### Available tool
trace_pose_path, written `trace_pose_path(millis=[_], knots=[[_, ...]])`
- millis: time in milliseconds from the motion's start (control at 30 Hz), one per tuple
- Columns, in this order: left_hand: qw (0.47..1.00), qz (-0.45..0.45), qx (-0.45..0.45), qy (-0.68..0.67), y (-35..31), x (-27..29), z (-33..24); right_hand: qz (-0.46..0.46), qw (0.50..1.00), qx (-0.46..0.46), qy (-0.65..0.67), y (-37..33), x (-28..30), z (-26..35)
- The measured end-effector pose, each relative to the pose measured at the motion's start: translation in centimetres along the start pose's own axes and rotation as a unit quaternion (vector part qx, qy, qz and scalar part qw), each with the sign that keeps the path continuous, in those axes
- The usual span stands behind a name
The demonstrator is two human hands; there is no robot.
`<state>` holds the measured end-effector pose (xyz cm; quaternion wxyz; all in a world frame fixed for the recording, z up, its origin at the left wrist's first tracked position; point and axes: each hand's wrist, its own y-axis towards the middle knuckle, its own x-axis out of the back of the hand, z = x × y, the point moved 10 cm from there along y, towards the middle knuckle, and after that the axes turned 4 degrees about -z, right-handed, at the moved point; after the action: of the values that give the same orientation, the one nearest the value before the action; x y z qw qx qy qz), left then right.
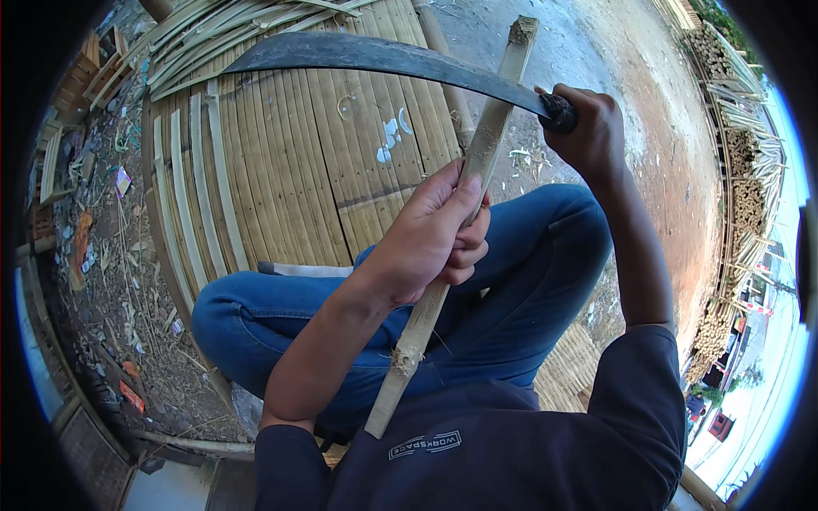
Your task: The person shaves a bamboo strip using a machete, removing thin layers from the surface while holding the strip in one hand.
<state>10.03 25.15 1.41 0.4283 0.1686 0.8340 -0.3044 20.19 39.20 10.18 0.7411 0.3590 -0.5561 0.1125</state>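
Observation:
My left hand [443, 226] is wrapped round the middle of a split bamboo strip [406, 345], which slants from my chest up to the far right. Knobbly nodes show near its two ends. In my right hand [586, 128] is the dark handle of a long machete [366, 53]. Its broad, curved blade reaches far to the left, over the bamboo platform. Near the handle the blade crosses the upper part of the strip; I cannot tell whether it cuts into it.
I sit cross-legged on a bamboo-slat platform [281, 153]. Several thin bamboo strips [200, 179] lie along its left side, with a heap of strips [196, 43] at the far end. Litter covers the ground [128, 281] at left. Stacked bamboo bundles [745, 204] line the right.

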Motion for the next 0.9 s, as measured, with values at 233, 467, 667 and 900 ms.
trace_pose_path(millis=[233, 467, 667, 900], knots=[[1.0, 0.007, -0.004, 0.002, -0.6, -0.6, -0.2, -0.047, 0.999, 0.002, -0.027, 0.0, 0.9, -0.9], [0.999, 0.013, 0.01, 0.035, -0.7, -1.2, 0.6, -0.105, 0.989, -0.034, -0.101, 0.3, 1.8, -7.1], [0.994, 0.022, 0.079, -0.069, 0.1, -0.9, 2.3, -0.129, 0.988, -0.002, -0.086, -1.3, -0.2, -8.7], [0.996, -0.013, 0.066, -0.05, 0.7, 0.5, 2.0, -0.062, 0.993, 0.063, -0.075, -1.1, -0.9, -3.5]])
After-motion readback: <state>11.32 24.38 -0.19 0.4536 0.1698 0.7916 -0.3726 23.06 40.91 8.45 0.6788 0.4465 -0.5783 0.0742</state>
